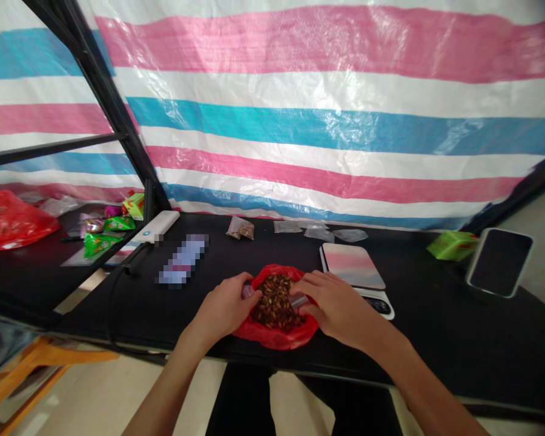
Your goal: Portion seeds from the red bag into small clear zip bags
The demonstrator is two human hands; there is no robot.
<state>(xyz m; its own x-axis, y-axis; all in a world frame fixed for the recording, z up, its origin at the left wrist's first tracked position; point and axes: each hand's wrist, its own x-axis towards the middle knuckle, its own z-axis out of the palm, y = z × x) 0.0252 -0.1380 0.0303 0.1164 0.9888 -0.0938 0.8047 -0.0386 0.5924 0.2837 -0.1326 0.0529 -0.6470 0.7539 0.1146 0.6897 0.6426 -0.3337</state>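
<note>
An open red plastic bag (pixel 287 340) sits near the table's front edge, full of brown, grain-like pieces (pixel 277 303). At its left side, my left hand (pixel 227 306) pinches a small clear plastic bag (pixel 249 292), mostly covered by the fingers. My right hand (pixel 333 303) reaches over the right rim, its thumb and fingers closed on a shiny, see-through tube-like piece (pixel 298 300) above the grains. Just behind my right hand lies a white digital scale (pixel 354 265), its display partly hidden by my wrist.
A small filled clear bag (pixel 240 228) and several flat clear bags (pixel 318 231) lie along the back. To the left are a white power strip (pixel 160 227) and green snack packets (pixel 100 244). A phone (pixel 499 262) leans by a green box (pixel 453 245) at right.
</note>
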